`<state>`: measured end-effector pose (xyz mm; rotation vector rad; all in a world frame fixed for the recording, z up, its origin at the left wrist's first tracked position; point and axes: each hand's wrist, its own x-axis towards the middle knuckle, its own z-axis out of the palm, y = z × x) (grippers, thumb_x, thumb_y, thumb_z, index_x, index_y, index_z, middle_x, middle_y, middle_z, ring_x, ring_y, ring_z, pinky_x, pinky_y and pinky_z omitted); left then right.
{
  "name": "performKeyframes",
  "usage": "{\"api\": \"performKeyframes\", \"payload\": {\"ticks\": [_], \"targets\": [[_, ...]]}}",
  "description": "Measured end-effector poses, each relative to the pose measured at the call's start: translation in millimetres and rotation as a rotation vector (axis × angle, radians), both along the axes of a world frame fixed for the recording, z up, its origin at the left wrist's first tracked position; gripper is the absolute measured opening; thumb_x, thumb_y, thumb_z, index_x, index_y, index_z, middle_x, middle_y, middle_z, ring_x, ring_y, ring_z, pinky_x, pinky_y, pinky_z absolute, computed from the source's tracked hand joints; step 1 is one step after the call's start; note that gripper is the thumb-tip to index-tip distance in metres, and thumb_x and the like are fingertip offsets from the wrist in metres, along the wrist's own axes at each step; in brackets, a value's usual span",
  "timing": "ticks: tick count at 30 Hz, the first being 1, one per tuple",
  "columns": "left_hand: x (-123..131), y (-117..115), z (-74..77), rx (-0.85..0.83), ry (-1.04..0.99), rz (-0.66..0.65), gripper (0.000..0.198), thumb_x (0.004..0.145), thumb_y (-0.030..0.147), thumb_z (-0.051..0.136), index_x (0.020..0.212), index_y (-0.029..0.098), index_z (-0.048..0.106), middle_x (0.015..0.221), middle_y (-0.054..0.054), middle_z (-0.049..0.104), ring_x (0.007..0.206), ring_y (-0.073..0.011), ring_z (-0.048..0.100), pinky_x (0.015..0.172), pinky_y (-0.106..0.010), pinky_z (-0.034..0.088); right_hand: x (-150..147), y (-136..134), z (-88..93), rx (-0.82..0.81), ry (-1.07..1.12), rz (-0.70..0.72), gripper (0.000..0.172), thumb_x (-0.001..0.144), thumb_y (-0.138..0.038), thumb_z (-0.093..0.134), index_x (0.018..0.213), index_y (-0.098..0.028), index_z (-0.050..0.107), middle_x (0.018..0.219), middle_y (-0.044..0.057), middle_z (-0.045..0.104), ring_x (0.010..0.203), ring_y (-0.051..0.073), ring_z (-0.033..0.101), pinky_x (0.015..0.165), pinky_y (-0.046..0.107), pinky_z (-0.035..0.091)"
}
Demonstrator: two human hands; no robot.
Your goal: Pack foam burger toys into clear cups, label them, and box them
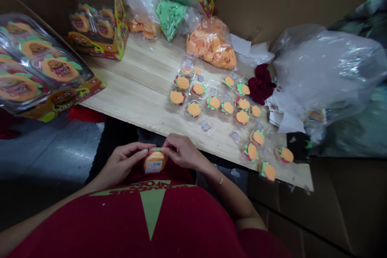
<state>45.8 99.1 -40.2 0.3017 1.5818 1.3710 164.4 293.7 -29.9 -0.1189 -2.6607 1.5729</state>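
A clear plastic pack with an orange burger-shaped item [155, 162] and a white barcode label is held close to my body, below the table's front edge. My left hand [125, 161] grips its left side, thumb and fingers at the upper corner. At the right corner, my right hand [180, 151] pinches the pack's edge. Several open clear trays with orange, green and red burger pieces [198, 88] lie on the wooden table [136, 100] beyond my hands.
Display boxes of packed burgers [60, 68] stand at the left. Bags of orange pieces [211, 44] and green pieces [171, 16] lie at the back. At the right are a dark red cloth [262, 84] and a large plastic bag [326, 60].
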Motion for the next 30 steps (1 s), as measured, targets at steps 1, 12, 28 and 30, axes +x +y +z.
{"api": "performKeyframes", "payload": {"ticks": [1, 12, 28, 30], "targets": [[-2.5, 2.7, 3.7, -0.011, 0.043, -0.041, 0.038, 0.075, 0.048, 0.077, 0.098, 0.018, 0.077, 0.096, -0.009, 0.076, 0.082, -0.0227, 0.069, 0.073, -0.031, 0.055, 2.2, -1.7, 1.5, 0.035, -0.002, -0.005, 0.016, 0.091, -0.021, 0.058, 0.075, -0.02, 0.055, 0.076, 0.003, 0.059, 0.07, 0.014, 0.052, 0.065, 0.028, 0.04], [-14.9, 31.1, 18.2, -0.047, 0.334, -0.417, 0.031, 0.078, 0.044, 0.064, 0.066, 0.016, 0.068, 0.063, -0.004, 0.064, 0.061, -0.0175, 0.057, 0.056, -0.025, 0.044, 3.8, -7.8, 2.0, 0.279, -0.096, 0.085, 0.015, 0.091, -0.021, 0.056, 0.076, -0.02, 0.053, 0.08, 0.004, 0.06, 0.069, 0.014, 0.048, 0.062, 0.028, 0.034], [6.6, 32.1, 4.2, 0.013, 0.223, -0.183, 0.036, 0.08, 0.05, 0.065, 0.074, 0.016, 0.056, 0.067, 0.001, 0.056, 0.061, -0.0134, 0.049, 0.056, -0.022, 0.042, 2.0, 10.9, -12.5, -0.007, -0.021, -0.006, 0.011, 0.09, -0.016, 0.054, 0.08, -0.018, 0.057, 0.081, 0.003, 0.062, 0.074, 0.014, 0.055, 0.069, 0.026, 0.041], [7.8, 33.9, 1.9, 0.004, 0.274, -0.151, 0.036, 0.081, 0.051, 0.064, 0.072, 0.016, 0.055, 0.065, 0.002, 0.053, 0.059, -0.0127, 0.046, 0.053, -0.021, 0.04, -2.5, 7.0, -11.5, 0.065, -0.028, -0.025, 0.011, 0.088, -0.014, 0.054, 0.078, -0.018, 0.055, 0.081, 0.003, 0.061, 0.074, 0.014, 0.054, 0.068, 0.026, 0.04]]}}
